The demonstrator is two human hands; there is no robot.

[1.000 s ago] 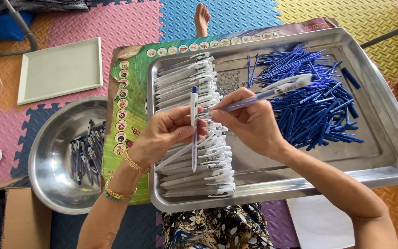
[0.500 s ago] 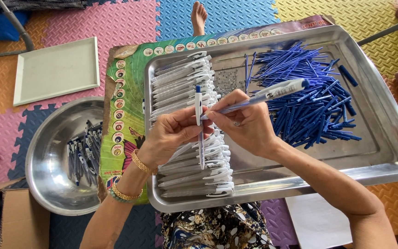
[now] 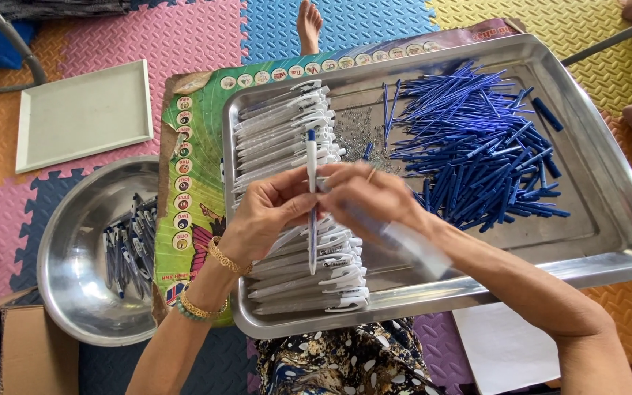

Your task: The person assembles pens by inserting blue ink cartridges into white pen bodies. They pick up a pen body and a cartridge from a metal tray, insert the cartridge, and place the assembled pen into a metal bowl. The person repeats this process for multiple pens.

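Hands: left hand point(image 3: 268, 212) pinching upright pen point(image 3: 311, 197); right hand point(image 3: 371, 197) gripping white barrel point(image 3: 415, 245)

A printed poster sheet point(image 3: 192, 190) lay flat on the foam floor mats, tucked beneath the steel tray point(image 3: 623, 241). It was mostly green with a border of small round pictures along its left and top edges and a pink butterfly shape low on the left. A brown cardboard box point(image 3: 27, 351) stood at the lower left corner.
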